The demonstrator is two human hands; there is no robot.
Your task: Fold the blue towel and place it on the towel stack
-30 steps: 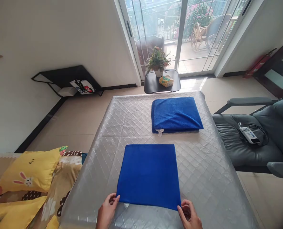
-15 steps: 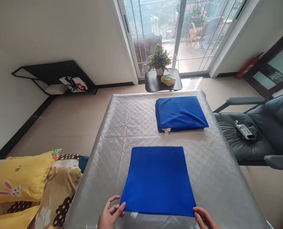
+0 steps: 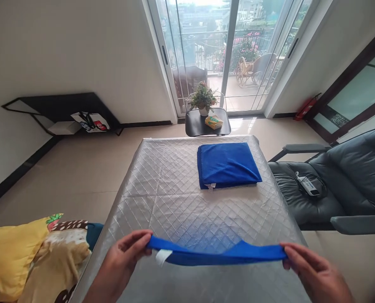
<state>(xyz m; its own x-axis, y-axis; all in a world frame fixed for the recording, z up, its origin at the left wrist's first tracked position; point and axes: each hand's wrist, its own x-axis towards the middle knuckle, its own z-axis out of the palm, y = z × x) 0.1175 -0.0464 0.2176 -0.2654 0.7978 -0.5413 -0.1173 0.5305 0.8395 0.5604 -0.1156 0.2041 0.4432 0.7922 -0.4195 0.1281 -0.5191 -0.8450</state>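
A blue cloth [image 3: 206,254] is stretched between my hands above the near part of the table, seen nearly edge-on. My left hand [image 3: 124,254] pinches its left corner, close to a white label [image 3: 163,256]. The right corner is pinched between the thumb and fingers of my right hand [image 3: 313,267]. Farther back on the table lies a folded stack of blue cloth [image 3: 228,165] with white tags at its front left edge.
The table wears a silvery quilted cover [image 3: 171,202]. On the right, a grey armchair [image 3: 320,206] holds a power strip [image 3: 307,186]. A small black table [image 3: 192,126] with a potted plant [image 3: 203,99] stands behind. Yellow pillow [image 3: 17,248] lies at left.
The cloth was lying flat on the table. Both hands have lifted it off by its near corners, and it now hangs in the air. The camera view has tilted up somewhat.
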